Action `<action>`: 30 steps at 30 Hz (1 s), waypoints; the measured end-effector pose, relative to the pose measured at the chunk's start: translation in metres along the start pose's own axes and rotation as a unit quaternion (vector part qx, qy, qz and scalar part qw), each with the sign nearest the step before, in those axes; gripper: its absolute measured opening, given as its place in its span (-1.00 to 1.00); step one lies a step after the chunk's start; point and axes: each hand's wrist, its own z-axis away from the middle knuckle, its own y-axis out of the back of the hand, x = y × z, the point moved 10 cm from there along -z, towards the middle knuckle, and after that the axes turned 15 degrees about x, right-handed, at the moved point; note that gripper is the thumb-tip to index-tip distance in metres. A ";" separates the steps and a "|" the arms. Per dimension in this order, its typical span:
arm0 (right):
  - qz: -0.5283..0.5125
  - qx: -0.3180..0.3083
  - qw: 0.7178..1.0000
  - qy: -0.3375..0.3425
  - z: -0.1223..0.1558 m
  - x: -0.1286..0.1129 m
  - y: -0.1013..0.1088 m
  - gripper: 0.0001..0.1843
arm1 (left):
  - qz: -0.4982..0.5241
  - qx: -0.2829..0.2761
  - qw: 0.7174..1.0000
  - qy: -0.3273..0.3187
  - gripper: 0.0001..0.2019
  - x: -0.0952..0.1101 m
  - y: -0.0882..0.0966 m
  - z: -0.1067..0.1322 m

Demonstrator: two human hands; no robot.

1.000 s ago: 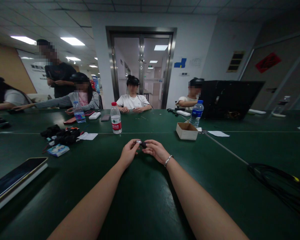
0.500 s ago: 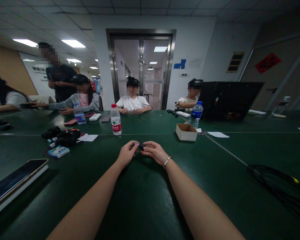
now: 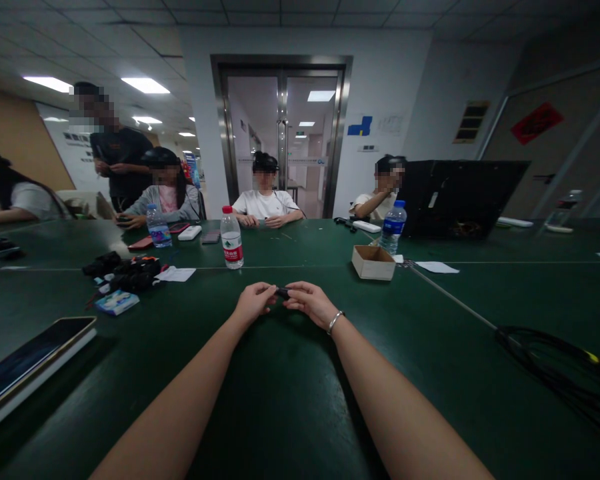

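Observation:
My left hand (image 3: pixel 253 305) and my right hand (image 3: pixel 311 303) meet just above the dark green table (image 3: pixel 290 393), both arms stretched forward. Between their fingertips sits a small dark object (image 3: pixel 282 292), pinched from both sides. It is too small to name. A thin bracelet (image 3: pixel 335 321) circles my right wrist. The nearest other things are a red-capped water bottle (image 3: pixel 231 238) behind my left hand and an open cardboard box (image 3: pixel 373 261) behind my right.
A phone on a white book (image 3: pixel 27 363) lies at the left edge. Black gear and a small blue pack (image 3: pixel 115 301) sit left of centre. Black cables (image 3: pixel 555 363) coil on the right. A black laptop (image 3: pixel 457 199) stands at the far side, where several people sit.
My hands have sunk slightly toward the table, still pinching the small dark object. The person at the far right has raised a hand to the face.

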 end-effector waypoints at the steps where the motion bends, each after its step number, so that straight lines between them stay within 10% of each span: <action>1: 0.002 0.001 1.000 -0.002 0.000 0.001 0.000 -0.71 | -0.001 -0.006 1.000 0.015 -0.68 -0.003 -0.001 0.000; 20: 0.036 0.007 0.999 0.029 0.002 -0.003 -0.005 -0.61 | -0.048 0.053 0.996 -0.045 -0.54 -0.004 0.009 -0.005; 30: 0.023 0.013 0.997 0.078 0.013 -0.014 -0.034 -0.38 | 0.171 0.039 0.984 -0.043 -0.52 0.025 0.005 0.008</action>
